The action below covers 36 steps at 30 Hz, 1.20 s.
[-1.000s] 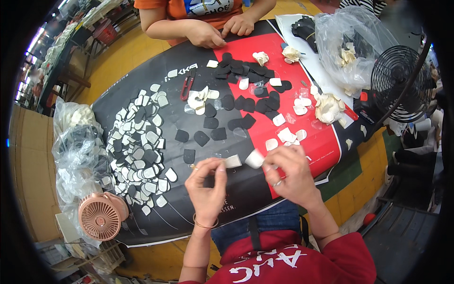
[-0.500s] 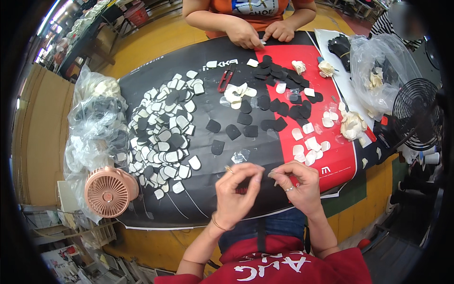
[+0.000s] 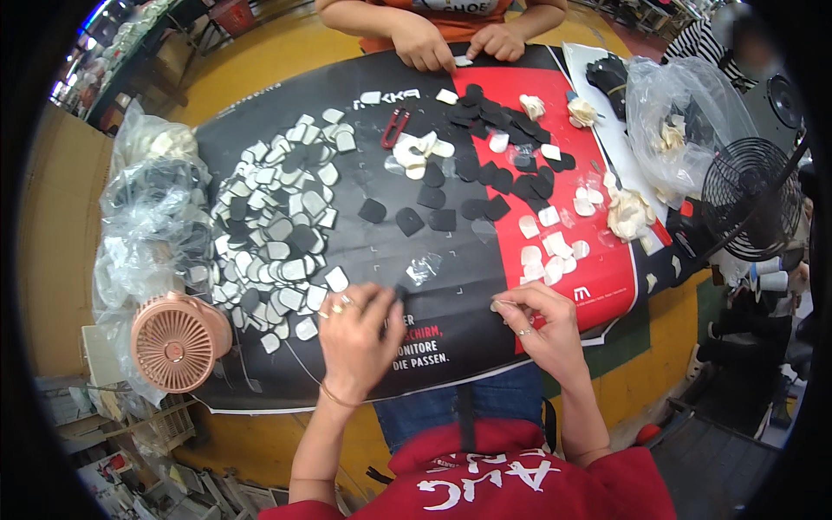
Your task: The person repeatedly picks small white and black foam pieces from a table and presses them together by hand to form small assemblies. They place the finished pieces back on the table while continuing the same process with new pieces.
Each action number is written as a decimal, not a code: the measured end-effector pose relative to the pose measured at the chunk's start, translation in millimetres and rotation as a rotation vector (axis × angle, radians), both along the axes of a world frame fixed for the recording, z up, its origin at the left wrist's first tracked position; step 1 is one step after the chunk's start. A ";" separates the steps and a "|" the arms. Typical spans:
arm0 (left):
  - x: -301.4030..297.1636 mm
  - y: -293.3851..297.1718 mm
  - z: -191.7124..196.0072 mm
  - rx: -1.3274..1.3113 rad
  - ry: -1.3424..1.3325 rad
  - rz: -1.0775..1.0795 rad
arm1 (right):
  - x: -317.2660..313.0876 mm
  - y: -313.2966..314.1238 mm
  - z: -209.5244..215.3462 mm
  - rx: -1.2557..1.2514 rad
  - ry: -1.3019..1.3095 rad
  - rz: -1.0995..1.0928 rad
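Note:
My left hand [image 3: 357,334] is over the near middle of the black mat, its fingers curled and partly blurred. A small dark patch [image 3: 399,293] with a blurred outline shows at its fingertips. To the right, my right hand [image 3: 544,325] is raised above the mat's near edge with thumb and forefinger pinched. Something tiny and pale shows at that pinch, too small to name. A large heap of white-faced, black-edged rounded patches [image 3: 277,227] lies to the left of my left hand. Loose black patches [image 3: 443,220] and thin white pieces [image 3: 555,244] lie beyond my hands.
On the mat [image 3: 468,260] lie red-handled thread snips [image 3: 396,127], clear plastic scraps [image 3: 424,269] and crumpled cream material [image 3: 630,214]. A pink fan [image 3: 178,342] and plastic bags [image 3: 152,225] stand left; a black fan [image 3: 752,199] stands right. Across the table, another person's hands [image 3: 425,45] work.
My left hand has moved left, away from my right hand, and picked up the nearest loose black patch. My right hand stays pinched. The whole view has shifted slightly.

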<state>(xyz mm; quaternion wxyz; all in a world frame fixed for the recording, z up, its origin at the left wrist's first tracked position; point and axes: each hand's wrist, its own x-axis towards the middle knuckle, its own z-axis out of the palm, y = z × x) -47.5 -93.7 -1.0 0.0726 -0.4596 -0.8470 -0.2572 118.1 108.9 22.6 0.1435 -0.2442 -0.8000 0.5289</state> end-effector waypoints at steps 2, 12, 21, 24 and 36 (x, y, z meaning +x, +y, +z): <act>31.4 4.9 -1.6 0.022 -0.031 -0.128 | -0.5 0.2 -0.7 -0.006 -0.052 0.035; 45.0 -3.0 -17.8 0.110 0.025 -0.158 | -19.9 -11.2 4.6 -0.094 -0.178 0.146; 63.9 -4.8 -32.0 0.020 0.078 -0.160 | -34.6 -18.8 0.8 0.003 -0.240 0.254; 62.6 -4.2 -31.0 0.010 0.086 -0.174 | -37.7 -19.0 1.3 0.000 -0.260 0.236; 60.2 -3.4 -28.5 0.005 0.088 -0.219 | -37.4 -23.3 -1.8 0.062 -0.262 0.210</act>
